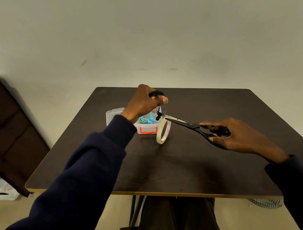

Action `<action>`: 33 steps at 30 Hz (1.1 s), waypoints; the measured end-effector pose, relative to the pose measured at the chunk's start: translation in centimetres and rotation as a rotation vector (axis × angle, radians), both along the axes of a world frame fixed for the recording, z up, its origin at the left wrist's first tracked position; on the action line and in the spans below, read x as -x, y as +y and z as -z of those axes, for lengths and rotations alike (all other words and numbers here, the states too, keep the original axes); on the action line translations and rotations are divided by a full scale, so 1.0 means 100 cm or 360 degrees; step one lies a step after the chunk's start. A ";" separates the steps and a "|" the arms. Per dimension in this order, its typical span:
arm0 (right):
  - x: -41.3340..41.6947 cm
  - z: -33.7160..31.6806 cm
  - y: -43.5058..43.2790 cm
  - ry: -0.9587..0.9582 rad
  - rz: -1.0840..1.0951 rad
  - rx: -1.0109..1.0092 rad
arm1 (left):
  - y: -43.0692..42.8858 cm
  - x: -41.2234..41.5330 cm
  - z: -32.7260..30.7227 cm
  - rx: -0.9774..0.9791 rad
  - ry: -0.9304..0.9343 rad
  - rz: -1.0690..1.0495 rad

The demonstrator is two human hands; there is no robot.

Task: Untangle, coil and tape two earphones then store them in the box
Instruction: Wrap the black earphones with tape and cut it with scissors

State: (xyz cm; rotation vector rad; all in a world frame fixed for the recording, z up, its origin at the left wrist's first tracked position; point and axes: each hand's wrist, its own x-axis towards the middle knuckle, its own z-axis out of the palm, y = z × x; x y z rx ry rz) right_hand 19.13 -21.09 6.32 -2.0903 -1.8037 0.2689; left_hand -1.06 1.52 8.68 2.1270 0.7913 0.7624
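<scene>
My left hand (pixel 143 101) grips a coiled black earphone (pixel 156 94) above the box, and its earbuds (pixel 158 116) dangle from the fist. A small clear plastic box (pixel 149 128) with a red latch stands open on the table, with a coiled blue earphone (pixel 147 119) lying inside. My right hand (pixel 238 135) holds black-handled scissors (pixel 189 124) by the handles, blades pointing left. The blade tips reach the top of a roll of beige tape (pixel 163 131) that stands tilted beside the box.
The dark brown table (pixel 171 161) has its front edge near my lap. The box lid (pixel 113 114) lies open behind the box at the left. A dark cabinet (pixel 3 131) stands to the left by the wall.
</scene>
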 end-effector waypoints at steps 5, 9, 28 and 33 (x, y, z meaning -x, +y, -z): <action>0.001 -0.004 0.005 0.0006 0.0000 0.0035 | -0.001 -0.002 0.001 -0.0027 -0.0006 0.0014; 0.003 -0.006 0.006 -0.0019 0.0001 0.0037 | -0.001 -0.001 0.000 -0.0033 0.0007 0.0026; 0.003 -0.007 0.008 -0.0009 0.0177 -0.0044 | 0.001 0.000 0.003 -0.0047 -0.0001 -0.0003; 0.004 -0.009 0.008 0.0026 0.0197 -0.0068 | 0.002 0.001 0.003 -0.0030 -0.0017 -0.0010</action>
